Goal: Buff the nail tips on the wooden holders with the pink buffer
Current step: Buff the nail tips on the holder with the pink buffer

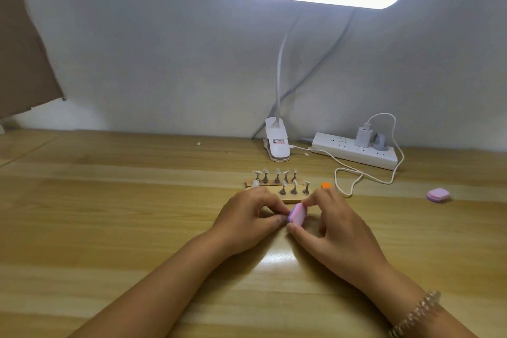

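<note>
Nearby, far left: a brown cardboard sheet [24, 44] against the wall, at 10 o'clock from the hands and well apart from them.
Surface: a glossy wooden table [109, 200] carries everything.
Lamp: a white clip lamp [277, 143] stands at 12 o'clock, with its lit bar overhead.
Power: a white power strip [356, 153] lies at 1 o'clock with a white charger and a grey plug in it. A white cable [356, 173] loops from the charger to the lamp's base.
Small bits: an orange piece [326, 185] sits just beyond the right knuckles. A spare pink and purple block [438, 195] lies at 3 o'clock, well apart.
In the way: the left hand [247, 217] hides the left end of the nearer holder.
Holders: two pale wooden holders [292, 197] lie side by side at 12 o'clock. The rear one carries five metal stands topped with clear nail tips [277, 172], and the nearer one shows three.
Left grip: the thumb and forefinger are pressed together against the buffer's purple side. Whether they hold anything cannot be told.
Right grip: the right hand [332, 228] pinches the small pink buffer [296, 215], forefinger on its top edge and thumb at its bottom.
Buffer: it is between the two hands and stands on edge. Its long axis runs from 1 to 7 o'clock, with the pink face turned rightward.
</note>
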{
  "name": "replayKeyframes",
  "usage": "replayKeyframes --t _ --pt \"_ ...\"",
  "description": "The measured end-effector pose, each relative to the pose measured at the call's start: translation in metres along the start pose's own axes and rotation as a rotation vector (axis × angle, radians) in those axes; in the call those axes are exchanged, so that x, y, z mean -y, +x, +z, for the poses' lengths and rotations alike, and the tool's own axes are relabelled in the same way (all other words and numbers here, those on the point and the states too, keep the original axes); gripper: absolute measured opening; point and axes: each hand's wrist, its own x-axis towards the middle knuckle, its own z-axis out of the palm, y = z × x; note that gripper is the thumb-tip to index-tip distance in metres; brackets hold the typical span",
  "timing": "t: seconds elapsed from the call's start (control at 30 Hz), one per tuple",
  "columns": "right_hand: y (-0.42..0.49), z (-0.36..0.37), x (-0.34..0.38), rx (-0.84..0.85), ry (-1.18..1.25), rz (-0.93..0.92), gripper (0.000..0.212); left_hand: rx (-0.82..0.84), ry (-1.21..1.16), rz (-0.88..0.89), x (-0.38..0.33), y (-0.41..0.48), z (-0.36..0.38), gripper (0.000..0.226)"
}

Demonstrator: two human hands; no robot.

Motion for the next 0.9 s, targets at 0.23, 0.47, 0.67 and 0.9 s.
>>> replayKeyframes --t 0.23,0.47,0.67,0.9 --pt "-0.004 -0.0009 0.0033 -0.051 0.01 -0.016 0.028 0.008 -0.018 0.01 0.0014 -0.0002 0.0015 0.008" --pt "-0.0003 -0.0017 0.0006 -0.039 0.052 0.005 0.024 0.039 0.009 -0.001 0.0032 0.0008 0.0024 0.013" --pt "-0.0033 -0.001 0.0045 -0.021 0.048 -0.041 0.029 0.057 0.011 -0.013 0.0042 0.0008 0.0026 0.019" --pt "-0.0054 -0.002 0.0055 -0.031 0.012 -0.067 0.031 0.065 0.009 -0.003 0.005 -0.0008 0.0017 0.021"
